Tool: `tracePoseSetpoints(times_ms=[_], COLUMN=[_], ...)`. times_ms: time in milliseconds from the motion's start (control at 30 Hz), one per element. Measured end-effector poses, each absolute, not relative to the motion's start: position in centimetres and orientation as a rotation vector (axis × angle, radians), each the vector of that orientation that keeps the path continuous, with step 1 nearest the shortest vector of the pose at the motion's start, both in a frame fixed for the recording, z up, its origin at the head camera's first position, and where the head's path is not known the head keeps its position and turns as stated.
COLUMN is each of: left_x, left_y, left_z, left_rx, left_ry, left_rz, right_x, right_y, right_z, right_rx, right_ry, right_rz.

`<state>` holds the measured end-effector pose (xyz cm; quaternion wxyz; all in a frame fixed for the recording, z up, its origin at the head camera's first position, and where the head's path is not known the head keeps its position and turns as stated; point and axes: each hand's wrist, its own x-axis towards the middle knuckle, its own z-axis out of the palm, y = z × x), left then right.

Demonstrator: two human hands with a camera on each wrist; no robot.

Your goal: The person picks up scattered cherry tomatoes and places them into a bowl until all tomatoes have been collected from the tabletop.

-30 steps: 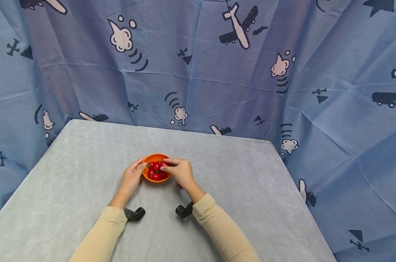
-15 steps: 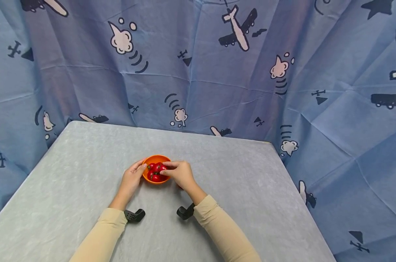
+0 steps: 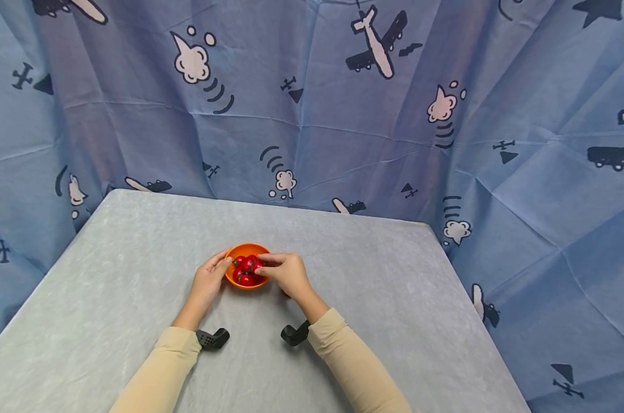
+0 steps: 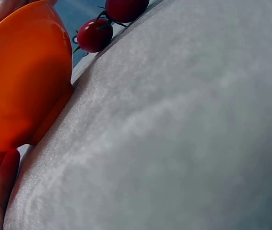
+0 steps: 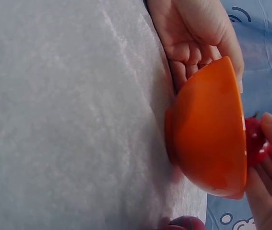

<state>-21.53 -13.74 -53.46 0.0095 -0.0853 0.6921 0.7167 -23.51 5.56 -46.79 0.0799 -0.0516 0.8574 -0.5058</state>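
Observation:
An orange bowl (image 3: 247,248) stands on the table with several red cherry tomatoes (image 3: 245,280) inside, green stems showing. My left hand (image 3: 207,279) holds the bowl's left side, thumb at the rim and fingers round the wall. At the right rim my right hand (image 3: 289,276) pinches a cherry tomato (image 5: 255,141) between thumb and fingers. That tomato sits at the bowl's mouth in the right wrist view. Two more tomatoes (image 4: 95,35) lie on the table just right of the bowl, mostly hidden beneath the right hand in the head view.
A pale grey cloth covers the table (image 3: 374,275). Behind and to the right hangs a blue curtain (image 3: 332,115) printed with planes and clouds. Black wrist devices (image 3: 213,339) stick out inward from both wrists.
My right hand has shifted very slightly to the right, still pinching at the bowl's right rim. The left hand and the bowl have stayed in place.

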Motion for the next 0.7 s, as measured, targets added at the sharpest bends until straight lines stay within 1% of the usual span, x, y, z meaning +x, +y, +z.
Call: tracePoseSetpoints(times_ms=[267,700], left_x=[-21.6,-21.6], left_y=[-13.7,-13.7], left_z=[-53.4,-53.2], left_rx=[-0.290,-0.306], left_ry=[2.156,2.136], left_rz=[2.253,2.241], right_x=[-23.8,-24.4], right_y=[6.8,9.2], right_z=[-46.5,-47.2], right_rx=[-0.087,-0.036], right_ry=[2.557,2.545], right_rz=[-1.582,-1.702])
